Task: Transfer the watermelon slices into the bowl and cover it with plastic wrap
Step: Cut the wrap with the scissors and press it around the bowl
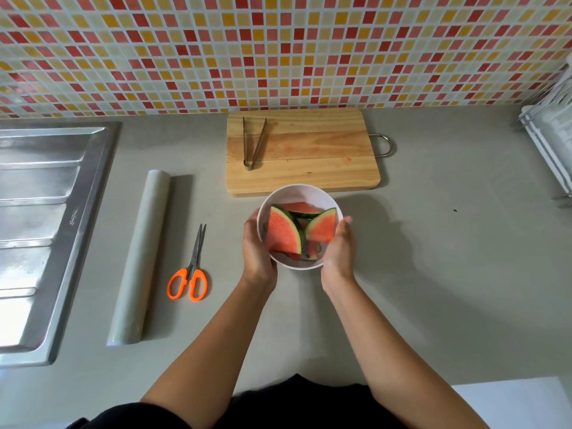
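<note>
The watermelon slices [283, 233] are all in the white bowl [297, 193], which sits on the grey counter [433, 258] just in front of the wooden cutting board [309, 150]. The board is bare except for the tongs [253, 144] and a few pink juice marks.

I judge the loaded bowl to be fairly heavy for its size. The slices are wet and soft in the flesh and stiff only at the rind, and they lean loosely against one another, so they would slide if the bowl tipped. The smooth wall could be slippery too (more so if juice has reached my fingers). The safest hold is low on both sides, keeping the bowl level.

That is roughly the hold I have. My left hand [257, 246] cups the left wall and my right hand [339, 246] cups the right wall. Both are curved to the bowl's shape with fingers round the outside, neither spread wide nor pinching. I cannot tell whether the base is lifted off the counter.

The covering step is not yet done. The plastic wrap roll [140, 258] lies untouched well to my left, beside the steel sink [40, 227]. The orange-handled scissors [190, 267] lie between the roll and the bowl. The film will be thin and clingy, so I expect it to need both hands.
</note>
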The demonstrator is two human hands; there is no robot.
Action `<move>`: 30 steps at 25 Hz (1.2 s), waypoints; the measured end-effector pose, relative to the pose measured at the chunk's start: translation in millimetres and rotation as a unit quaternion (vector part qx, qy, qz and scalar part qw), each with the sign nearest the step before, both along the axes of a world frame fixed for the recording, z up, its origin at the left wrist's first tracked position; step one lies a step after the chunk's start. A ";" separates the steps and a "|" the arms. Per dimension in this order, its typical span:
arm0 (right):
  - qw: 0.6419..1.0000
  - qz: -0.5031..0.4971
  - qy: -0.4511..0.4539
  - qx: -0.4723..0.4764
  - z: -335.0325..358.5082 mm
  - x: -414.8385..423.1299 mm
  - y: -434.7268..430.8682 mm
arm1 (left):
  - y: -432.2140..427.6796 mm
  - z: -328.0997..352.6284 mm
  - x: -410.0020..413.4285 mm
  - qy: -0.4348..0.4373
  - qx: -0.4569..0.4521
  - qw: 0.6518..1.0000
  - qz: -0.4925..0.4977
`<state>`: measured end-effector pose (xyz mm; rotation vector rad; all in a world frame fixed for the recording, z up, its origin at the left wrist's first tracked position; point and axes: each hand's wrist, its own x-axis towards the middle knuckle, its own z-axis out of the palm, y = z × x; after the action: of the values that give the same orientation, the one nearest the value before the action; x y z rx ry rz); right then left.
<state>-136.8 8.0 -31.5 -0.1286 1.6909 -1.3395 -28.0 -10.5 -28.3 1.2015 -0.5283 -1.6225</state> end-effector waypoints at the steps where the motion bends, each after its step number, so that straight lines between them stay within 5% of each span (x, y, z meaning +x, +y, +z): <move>1: 1.000 0.005 -0.002 0.003 -0.5 0.4 0.4 | -0.9 0.5 2.9 0.020 -0.015 1.000 -0.007; 12: 0.997 0.061 0.036 0.000 -0.1 -7.8 -0.4 | -27.2 6.7 26.8 -0.001 0.028 0.995 -0.092; 20: 0.999 0.038 0.017 0.005 -5.0 -2.9 -2.7 | 10.1 -4.7 22.0 -0.190 -0.062 0.980 -0.010; 30: 0.997 0.022 0.077 0.016 -9.6 2.8 -8.8 | 14.3 -6.0 18.3 -0.150 -0.051 0.987 -0.025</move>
<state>-134.0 -0.8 -41.1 -0.2559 1.8271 -1.2978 -9.7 3.7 -34.3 1.3715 -0.8282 -1.4444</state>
